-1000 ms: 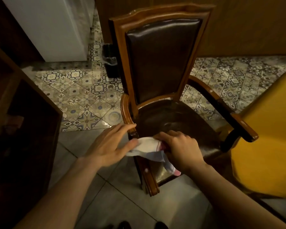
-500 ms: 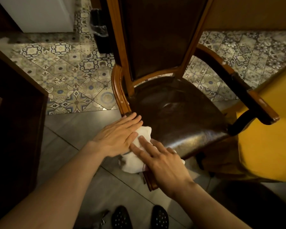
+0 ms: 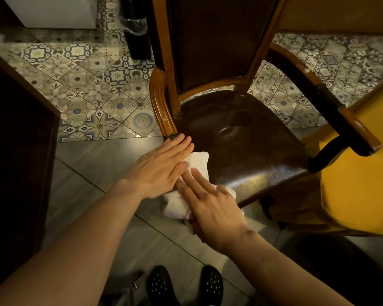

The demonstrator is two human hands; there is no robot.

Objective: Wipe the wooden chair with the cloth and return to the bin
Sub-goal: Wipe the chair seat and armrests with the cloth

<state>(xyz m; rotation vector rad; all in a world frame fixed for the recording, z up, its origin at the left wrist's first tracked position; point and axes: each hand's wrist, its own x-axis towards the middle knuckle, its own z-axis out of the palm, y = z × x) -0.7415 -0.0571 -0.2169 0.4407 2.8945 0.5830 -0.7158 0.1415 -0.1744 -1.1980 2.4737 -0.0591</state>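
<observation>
A wooden chair (image 3: 161, 107) with a dark leather seat and back stands in front of me. A white cloth (image 3: 198, 161) lies over the seat's front left corner and hangs down past the edge. My left hand (image 3: 161, 166) rests flat on the cloth, fingers straight and reaching the left armrest's base. My right hand (image 3: 210, 206) lies flat on the cloth's lower part, fingers pointing up-left and touching the left hand. Most of the cloth is hidden under both hands. A black bin (image 3: 137, 32) with a plastic liner stands on the floor behind the chair's left side.
A yellow seat (image 3: 352, 191) sits close on the right, under the chair's right armrest (image 3: 345, 127). Dark wooden furniture (image 3: 18, 151) fills the left. A white cabinet (image 3: 53, 12) stands at the back left. My black shoes (image 3: 184, 286) are below on grey tiles.
A second ago my right hand pinched the cloth; it then flattened onto it beside the left hand. The view has moved closer and lower over the seat. Hands have hardly shifted in the last half second.
</observation>
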